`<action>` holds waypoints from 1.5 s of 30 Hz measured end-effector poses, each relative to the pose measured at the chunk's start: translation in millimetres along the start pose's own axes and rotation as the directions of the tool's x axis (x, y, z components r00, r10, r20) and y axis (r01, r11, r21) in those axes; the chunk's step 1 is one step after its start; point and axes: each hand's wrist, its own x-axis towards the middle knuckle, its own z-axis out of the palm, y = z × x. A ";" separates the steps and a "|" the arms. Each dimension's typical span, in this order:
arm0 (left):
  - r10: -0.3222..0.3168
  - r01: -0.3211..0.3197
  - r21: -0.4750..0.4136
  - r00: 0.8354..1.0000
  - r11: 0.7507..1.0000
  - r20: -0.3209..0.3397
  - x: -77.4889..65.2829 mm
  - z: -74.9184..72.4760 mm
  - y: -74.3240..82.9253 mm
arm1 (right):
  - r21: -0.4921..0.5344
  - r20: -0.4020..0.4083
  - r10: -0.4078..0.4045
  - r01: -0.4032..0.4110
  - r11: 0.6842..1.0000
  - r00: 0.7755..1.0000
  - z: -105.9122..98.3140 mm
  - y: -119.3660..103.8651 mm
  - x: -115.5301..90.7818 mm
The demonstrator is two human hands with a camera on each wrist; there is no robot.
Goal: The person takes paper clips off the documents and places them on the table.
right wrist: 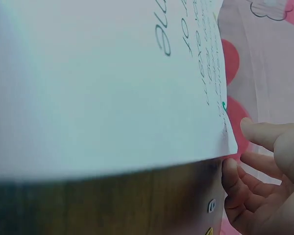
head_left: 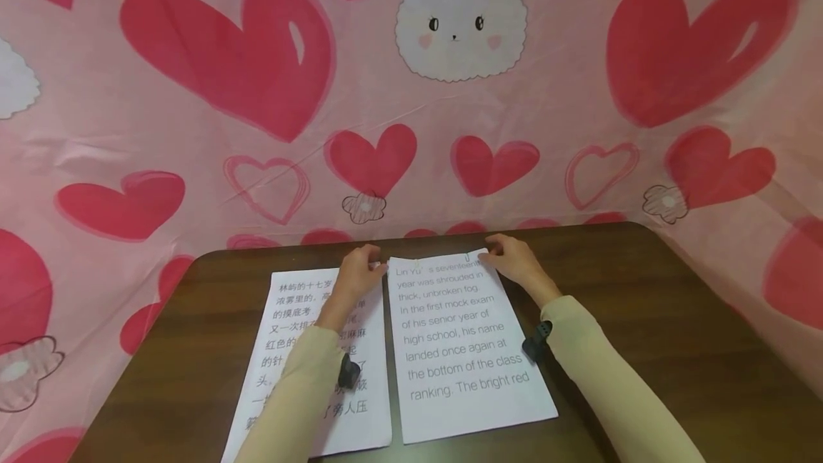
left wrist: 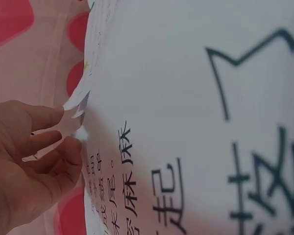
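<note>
A paper stack with English text (head_left: 459, 334) lies on the table, with a green clip (head_left: 467, 257) and a yellowish clip (head_left: 416, 263) at its far edge. My left hand (head_left: 358, 274) is at its far left corner; in the left wrist view the thumb tip (left wrist: 56, 116) meets the slightly lifted corner, other fingers bent loosely. Around the far right corner is my right hand (head_left: 517, 263). Its thumb (right wrist: 259, 131) and index finger stand apart there in the right wrist view. A stack with Chinese text (head_left: 289, 327) lies left, partly hidden by my left arm.
Dark wooden table (head_left: 662, 306) extends to both sides of the papers. A pink cloth (head_left: 411, 102) with hearts and a rabbit hangs behind the far table edge. Small stickers (right wrist: 211, 205) show near my right fingers.
</note>
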 end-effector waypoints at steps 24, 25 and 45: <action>0.075 -0.077 0.135 0.997 0.988 0.018 2.5 14.4 8.1 | -0.030 -0.012 -0.024 0.023 0.999 1.000 7.7 -3.4 6.3; 0.070 -0.072 0.124 0.997 0.990 0.017 2.4 15.0 8.7 | -0.030 -0.014 -0.026 0.026 0.999 1.000 8.0 -3.1 6.3; 0.052 -0.052 -0.041 0.999 0.998 -0.002 2.8 10.1 5.7 | -0.004 -0.044 -0.022 0.022 1.000 0.999 5.6 -9.4 4.0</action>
